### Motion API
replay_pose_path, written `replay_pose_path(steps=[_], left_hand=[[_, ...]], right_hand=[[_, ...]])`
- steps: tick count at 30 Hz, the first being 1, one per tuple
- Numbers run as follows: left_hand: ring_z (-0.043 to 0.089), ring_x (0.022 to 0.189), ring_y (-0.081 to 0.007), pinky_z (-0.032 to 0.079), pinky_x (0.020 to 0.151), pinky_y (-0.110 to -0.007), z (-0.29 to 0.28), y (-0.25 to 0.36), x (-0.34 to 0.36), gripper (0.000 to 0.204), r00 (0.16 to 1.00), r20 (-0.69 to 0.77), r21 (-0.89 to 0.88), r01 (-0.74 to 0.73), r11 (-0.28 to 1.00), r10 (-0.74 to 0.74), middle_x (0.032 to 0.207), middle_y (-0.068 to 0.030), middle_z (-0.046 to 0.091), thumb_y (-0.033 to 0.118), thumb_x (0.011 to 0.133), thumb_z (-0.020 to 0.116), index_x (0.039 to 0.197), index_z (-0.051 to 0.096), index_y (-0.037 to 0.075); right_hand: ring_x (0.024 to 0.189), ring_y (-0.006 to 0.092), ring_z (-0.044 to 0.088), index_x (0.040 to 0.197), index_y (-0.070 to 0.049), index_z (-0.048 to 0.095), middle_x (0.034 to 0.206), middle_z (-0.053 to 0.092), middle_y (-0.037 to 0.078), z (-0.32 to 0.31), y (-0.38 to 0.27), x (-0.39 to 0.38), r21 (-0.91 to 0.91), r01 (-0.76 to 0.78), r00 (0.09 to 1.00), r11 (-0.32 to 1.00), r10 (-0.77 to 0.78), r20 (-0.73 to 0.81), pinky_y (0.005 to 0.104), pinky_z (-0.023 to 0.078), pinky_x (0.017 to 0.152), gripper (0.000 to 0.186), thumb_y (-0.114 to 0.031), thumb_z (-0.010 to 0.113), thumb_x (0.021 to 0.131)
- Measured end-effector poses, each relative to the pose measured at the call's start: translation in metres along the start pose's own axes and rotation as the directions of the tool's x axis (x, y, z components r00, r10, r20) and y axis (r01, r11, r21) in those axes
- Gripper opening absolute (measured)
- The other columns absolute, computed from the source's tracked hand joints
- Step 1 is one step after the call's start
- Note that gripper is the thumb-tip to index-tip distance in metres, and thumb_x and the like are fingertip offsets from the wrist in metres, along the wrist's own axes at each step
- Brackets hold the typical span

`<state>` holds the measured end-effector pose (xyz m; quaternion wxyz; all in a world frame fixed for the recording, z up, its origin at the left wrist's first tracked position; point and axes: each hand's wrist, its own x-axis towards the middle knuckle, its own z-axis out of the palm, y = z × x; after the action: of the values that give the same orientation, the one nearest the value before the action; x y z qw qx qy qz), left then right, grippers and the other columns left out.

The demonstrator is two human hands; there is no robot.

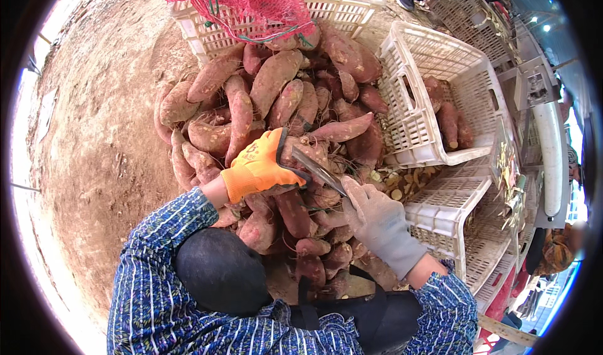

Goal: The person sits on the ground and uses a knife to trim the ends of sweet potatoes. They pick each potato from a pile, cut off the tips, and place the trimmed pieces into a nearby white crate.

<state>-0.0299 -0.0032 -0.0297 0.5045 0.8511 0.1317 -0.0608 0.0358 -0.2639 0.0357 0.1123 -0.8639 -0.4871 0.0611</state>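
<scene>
Blue striped sleeves (157, 292) fill the bottom. Left hand (260, 166), orange glove, clamps a sweet potato (301, 153) at centre, above the pile (270, 97). Right hand (377, 220), grey glove, grips a knife (319, 170) against it. Best to cut away from the fingers. White crate (427, 60) at right.

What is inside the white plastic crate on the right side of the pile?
Inside the white crate lie a few sweet potatoes, against its far wall. The rest of its mesh floor is bare. The near wall hides the part of the floor just behind it.
</scene>
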Motion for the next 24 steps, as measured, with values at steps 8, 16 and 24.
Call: replay_pose_path(steps=[8, 16, 24], left_hand=[[0.048, 0.123, -0.0357, 0.041, 0.104, -0.04, 0.017, 0.003, -0.01, 0.109, 0.988, -0.152, 0.251, 0.06, 0.966, -0.022, 0.133, -0.0187, 0.047, 0.038, 0.055, 0.09, 0.143, 0.036, 0.001], [0.045, 0.126, -0.0391, 0.04, 0.105, -0.043, 0.02, 0.011, -0.012, 0.108, 0.988, -0.157, 0.338, 0.055, 0.94, -0.002, 0.136, -0.0213, 0.045, 0.038, 0.059, 0.088, 0.143, 0.033, -0.004], [0.051, 0.123, -0.0245, 0.045, 0.104, -0.035, -0.006, -0.016, -0.013, 0.091, 0.93, -0.367, -0.726, -0.273, 0.632, -0.02, 0.134, -0.012, 0.05, 0.011, 0.067, 0.083, 0.144, 0.036, 0.0]], right_hand=[[0.076, 0.0313, 0.07, 0.109, -0.006, 0.052, 0.088, 0.063, 0.013, -0.002, -0.018, 0.024, -0.12, -0.162, 0.934, 0.979, 0.192, 0.303, 0.0426, 0.057, 0.061, 0.021, -0.02, 0.055, 0.094], [0.085, 0.0376, 0.069, 0.102, -0.003, 0.058, 0.099, 0.068, 0.021, 0.006, -0.023, 0.086, -0.051, -0.253, 0.861, 0.966, 0.249, 0.443, 0.0456, 0.056, 0.074, 0.017, -0.014, 0.049, 0.093], [0.078, 0.0252, 0.068, 0.105, -0.003, 0.06, 0.084, 0.067, 0.016, 0.03, 0.001, 0.065, 0.696, -0.496, 0.851, 0.519, 0.451, 0.27, 0.0384, 0.054, 0.072, 0.025, -0.024, 0.056, 0.092]])
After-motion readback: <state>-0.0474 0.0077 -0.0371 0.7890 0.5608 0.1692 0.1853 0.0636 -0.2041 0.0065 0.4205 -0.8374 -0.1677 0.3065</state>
